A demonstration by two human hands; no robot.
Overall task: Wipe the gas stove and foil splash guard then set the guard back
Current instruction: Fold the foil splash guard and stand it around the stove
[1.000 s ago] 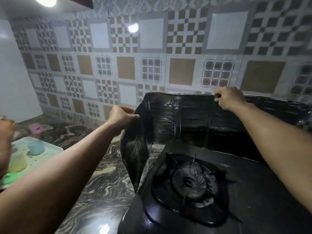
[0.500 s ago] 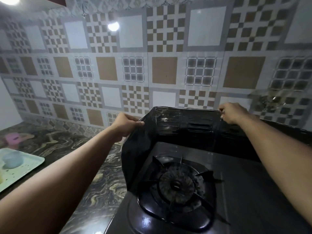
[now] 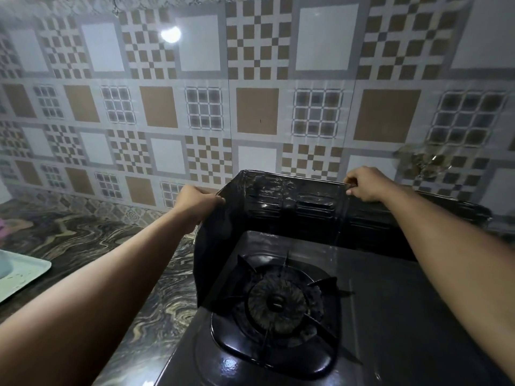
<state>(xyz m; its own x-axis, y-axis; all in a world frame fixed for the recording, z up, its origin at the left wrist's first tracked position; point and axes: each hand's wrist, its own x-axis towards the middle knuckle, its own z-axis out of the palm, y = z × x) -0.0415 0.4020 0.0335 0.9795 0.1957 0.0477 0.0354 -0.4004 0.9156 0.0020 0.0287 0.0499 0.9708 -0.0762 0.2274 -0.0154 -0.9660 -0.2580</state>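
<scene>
A dark, crinkled foil splash guard (image 3: 295, 203) stands folded round the back and left side of the black gas stove (image 3: 390, 302). My left hand (image 3: 196, 203) grips the top edge of the guard's left wing. My right hand (image 3: 365, 183) pinches the top edge of its back panel. The stove's left burner (image 3: 276, 300) with its black pan support lies below and between my forearms. The guard's right end runs off behind my right arm.
A patterned tiled wall (image 3: 256, 107) rises directly behind the guard. The dark marbled countertop (image 3: 117, 246) stretches to the left, with a pale green tray (image 3: 19, 274) at the left edge. A stained patch marks the wall at the right.
The guard has come down lower and closer round the stove, its left wing now hanging straighter beside the burner. Both hands kept their hold on the top edge. My view has shifted right.
</scene>
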